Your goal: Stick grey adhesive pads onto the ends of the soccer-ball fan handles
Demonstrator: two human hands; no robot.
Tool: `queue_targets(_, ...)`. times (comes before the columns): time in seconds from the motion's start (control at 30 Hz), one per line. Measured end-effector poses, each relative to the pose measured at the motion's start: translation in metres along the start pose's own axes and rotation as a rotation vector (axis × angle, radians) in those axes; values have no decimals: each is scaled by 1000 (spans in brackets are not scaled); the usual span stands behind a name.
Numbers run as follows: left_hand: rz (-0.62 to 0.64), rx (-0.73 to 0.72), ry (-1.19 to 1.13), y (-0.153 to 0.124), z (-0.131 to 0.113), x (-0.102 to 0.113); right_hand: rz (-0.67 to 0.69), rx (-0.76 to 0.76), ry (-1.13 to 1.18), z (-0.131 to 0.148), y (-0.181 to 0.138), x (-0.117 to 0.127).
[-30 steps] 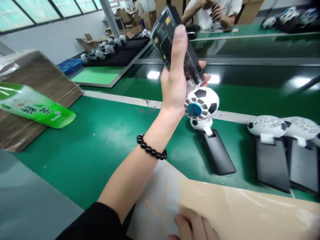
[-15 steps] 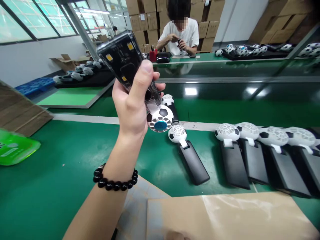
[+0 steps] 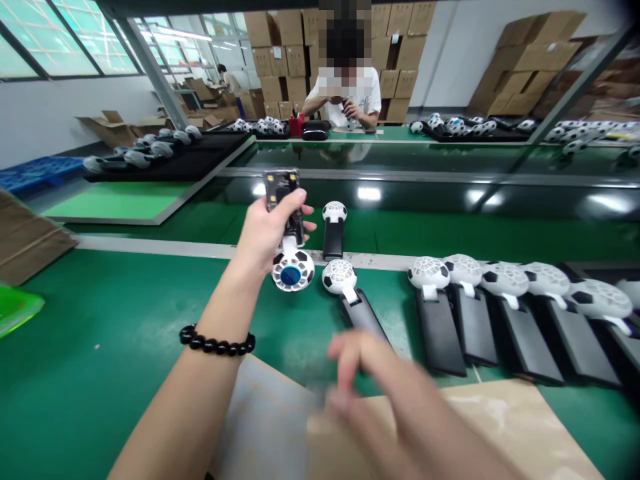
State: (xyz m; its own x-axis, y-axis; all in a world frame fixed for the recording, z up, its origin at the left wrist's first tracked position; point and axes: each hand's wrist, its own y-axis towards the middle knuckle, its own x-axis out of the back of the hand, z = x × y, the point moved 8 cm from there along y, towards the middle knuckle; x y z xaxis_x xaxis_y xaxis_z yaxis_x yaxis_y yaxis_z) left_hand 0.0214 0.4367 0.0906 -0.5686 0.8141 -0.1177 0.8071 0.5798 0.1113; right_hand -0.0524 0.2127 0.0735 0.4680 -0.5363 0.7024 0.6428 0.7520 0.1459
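Observation:
My left hand [image 3: 265, 230], with a black beaded bracelet at the wrist, is closed around a handheld fan [image 3: 291, 272]. Its round head has a white-and-black football pattern with a blue centre and points down toward me. The handle shows circuitry and small yellow squares. Low in the view, my right hand [image 3: 375, 380] is smeared by motion above brown sheet material [image 3: 505, 413]; I cannot make out whether its fingers hold anything. Just beyond it lies another football-headed fan [image 3: 340, 275] with a black handle, and a further one [image 3: 333, 233] rests on the pale strip behind.
Several similar fans [image 3: 440, 327] stand in a row at the right. At the left are a black tray [image 3: 220, 150] of fans, a green board [image 3: 120, 202] and a bright green packet [image 3: 17, 310]. A co-worker [image 3: 367, 93] sits across the green bench.
My left hand has lowered the fan and moved it farther from me. My right hand has risen into view from the bottom edge. The camera view has shifted somewhat.

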Motion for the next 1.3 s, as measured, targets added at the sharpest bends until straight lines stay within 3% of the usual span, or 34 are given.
queue_targets(0.1, -125, -134, -35, -3, -23, 14, 24, -93, 70, -27, 86, 13)
queue_targets(0.2, -206, -207, -46, -7, -38, 26, 141, -140, 4, -44, 153, 4)
queue_targets(0.37, -235, -247, -97, -8, -44, 32, 247, -209, -20, -55, 189, -25)
queue_targets(0.5, -185, -237, -104, -9, -41, 24, 156, -224, 47, -67, 187, -33)
queue_targets(0.6, -121, -250, -63, -10, -39, 15, 43, -225, 141, -75, 182, -19)
queue_targets(0.7, -8, -333, 39, -12, -39, 1, -126, -196, 321, -74, 167, 22)
queue_targets(0.87, 159, -665, 249, -33, -49, -23, -413, -150, 629, -58, 102, 100)
queue_targets(0.93, 266, -841, 382, -50, -53, -37, -360, -128, 783, -49, 77, 104)
queue_targets(1.07, 404, -1179, 573, -81, -58, -58, -127, -195, 1035, -32, 49, 81)
queue_targets(1.3, 498, -1354, 548, -98, -59, -72, 44, -283, 1202, -22, 49, 64)
